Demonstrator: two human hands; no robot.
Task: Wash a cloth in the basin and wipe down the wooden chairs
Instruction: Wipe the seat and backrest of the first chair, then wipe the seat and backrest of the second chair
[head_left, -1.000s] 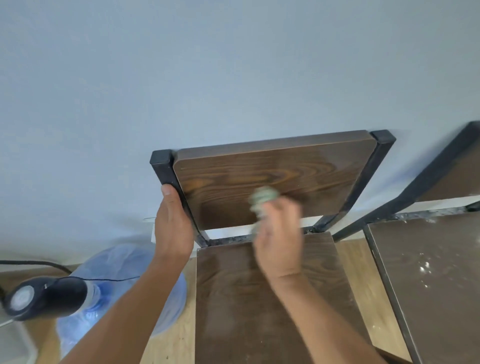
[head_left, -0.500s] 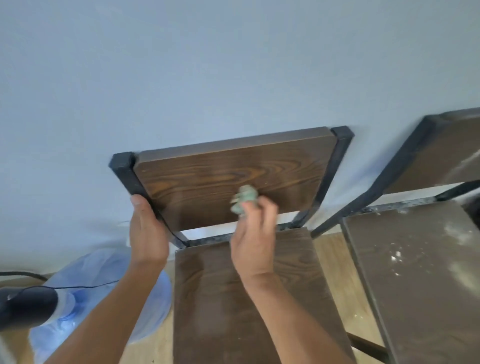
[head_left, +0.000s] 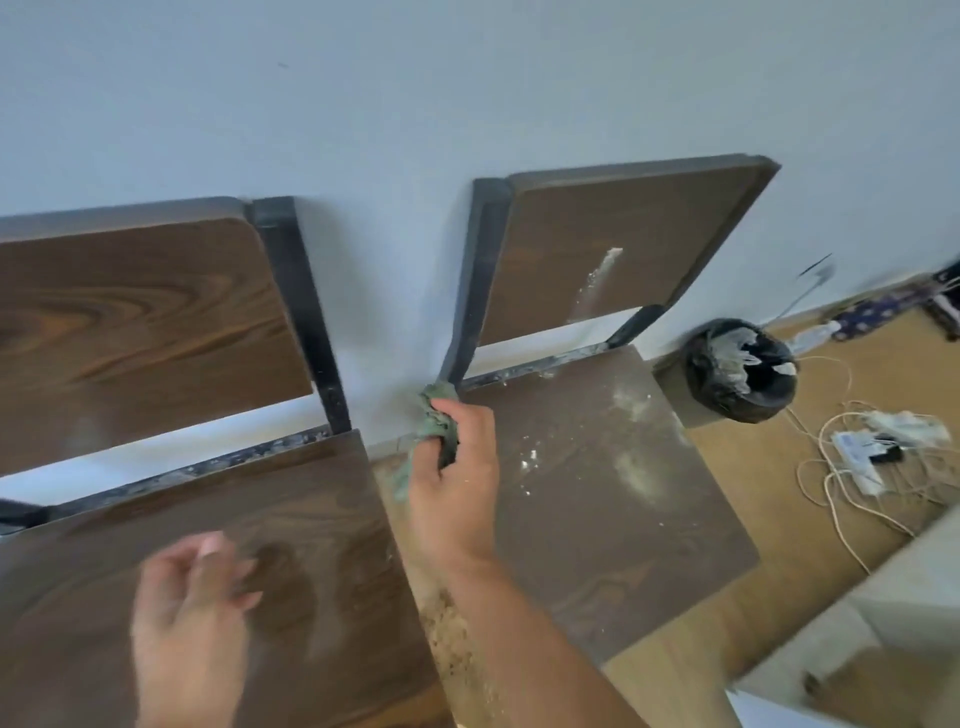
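Compared with half a second ago, my view has swung right: the left chair (head_left: 171, 467), formerly central, now fills the lower left, and the right chair (head_left: 597, 441) stands in the middle. My left hand (head_left: 189, 623) has let go of the left chair's frame post and now hangs over that chair's seat, blurred, fingers loosely spread and holding nothing. My right hand (head_left: 454, 478) has left the left chair's backrest and sits at the near left corner of the right chair's seat, in the gap between the two chairs.

The cloth (head_left: 435, 423), a green bunched wad, is gripped in my right hand; fingers are curled closed around it, and its top sticks out above the fist. The cloth touches, or lies just beside, the foot of the right chair's dark left post, where post meets seat; which of these cannot be told.

The right chair carries white dust: a streak on its backrest, patches and flecks on its seat. The left chair's wood shows clear grain. Both backrests lean against the wall (head_left: 415, 104). On the floor (head_left: 769, 597) right of the right chair stands a bin (head_left: 737, 379) with a black liner, and beyond it lie tangled white cables (head_left: 857, 467).
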